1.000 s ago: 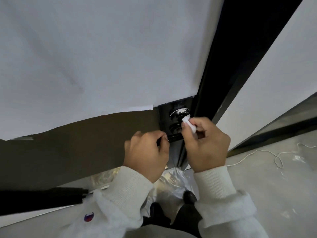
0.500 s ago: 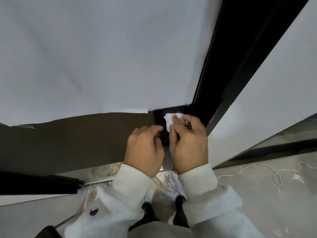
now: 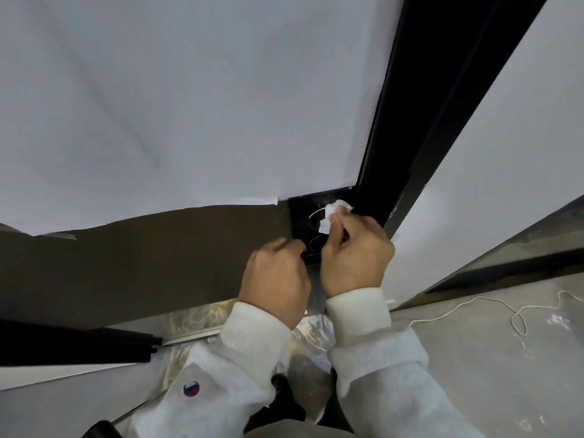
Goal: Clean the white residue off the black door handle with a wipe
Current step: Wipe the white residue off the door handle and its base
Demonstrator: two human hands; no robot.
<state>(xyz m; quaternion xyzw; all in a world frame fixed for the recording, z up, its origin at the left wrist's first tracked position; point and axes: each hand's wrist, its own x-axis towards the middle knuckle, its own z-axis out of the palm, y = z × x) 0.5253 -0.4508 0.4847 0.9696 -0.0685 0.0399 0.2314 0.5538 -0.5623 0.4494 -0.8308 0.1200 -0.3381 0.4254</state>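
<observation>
A black lock plate with the door handle (image 3: 308, 221) sits at the door's right edge, just under the white paper covering. My right hand (image 3: 355, 251) pinches a small white wipe (image 3: 331, 214) and presses it on the upper knob, which shows a thin white rim. My left hand (image 3: 276, 278) is closed on the lower black part of the handle, at the plate's bottom left. Most of the handle is hidden behind both hands.
White paper (image 3: 189, 105) and brown card (image 3: 142, 257) cover the door. A black door frame (image 3: 420, 99) runs up to the right. Crumpled clear plastic (image 3: 311, 346) lies on the floor below, and a white cord (image 3: 505, 311) trails at right.
My right hand has shifted the wipe up and to the right across the upper knob, from in front of it to its top right edge. My left hand keeps its hold.
</observation>
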